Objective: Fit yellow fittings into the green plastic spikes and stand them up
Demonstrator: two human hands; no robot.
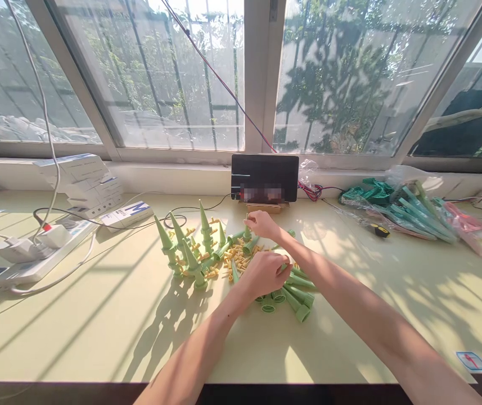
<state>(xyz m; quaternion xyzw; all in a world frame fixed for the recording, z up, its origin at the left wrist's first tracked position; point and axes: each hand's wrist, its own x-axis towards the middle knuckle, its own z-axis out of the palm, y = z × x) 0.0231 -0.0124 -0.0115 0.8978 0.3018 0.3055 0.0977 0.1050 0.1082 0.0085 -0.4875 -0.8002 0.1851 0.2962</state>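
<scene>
My right hand (262,224) reaches across to the far side of the pile, fingers pinched at the top of a small upright green plastic piece (247,233). My left hand (265,273) is closer to me, its fingers curled together above several green cones with hollow ends (268,307); what they hold, if anything, is hidden. Small yellow pegs (233,260) lie heaped between and left of the hands. Left of the heap stand several pointed green towers (205,228) with yellow pegs sticking out of their sides.
A dark tablet (265,177) stands against the window ledge. To the left are stacked white boxes (84,183) and a power strip (46,256) with cables. Green strips in plastic bags (418,214) and a black-and-yellow object (379,230) lie at the right.
</scene>
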